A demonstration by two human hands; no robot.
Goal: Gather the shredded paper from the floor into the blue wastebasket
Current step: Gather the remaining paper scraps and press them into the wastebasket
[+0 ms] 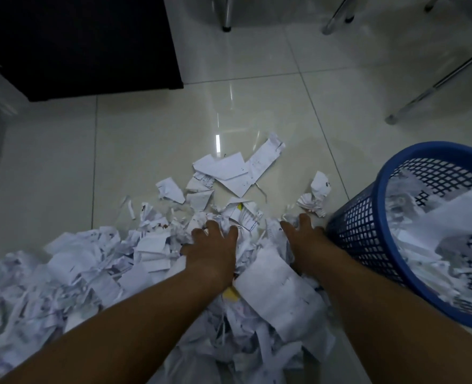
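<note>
Left hand (pixel 212 245) and right hand (pixel 304 236) press spread-fingered, gripping nothing, into the paper (pixel 90 273), probably to rake it toward the basket (pixel 354 231), which is tilted just beside them.

i see a bare left hand (pixel 214 245) and a bare right hand (pixel 305 236); both forearms (pixel 135 322) are bare too.

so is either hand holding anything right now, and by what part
Nothing is held yet: the left hand and right hand press spread fingers onto the white shredded paper pile.
</note>
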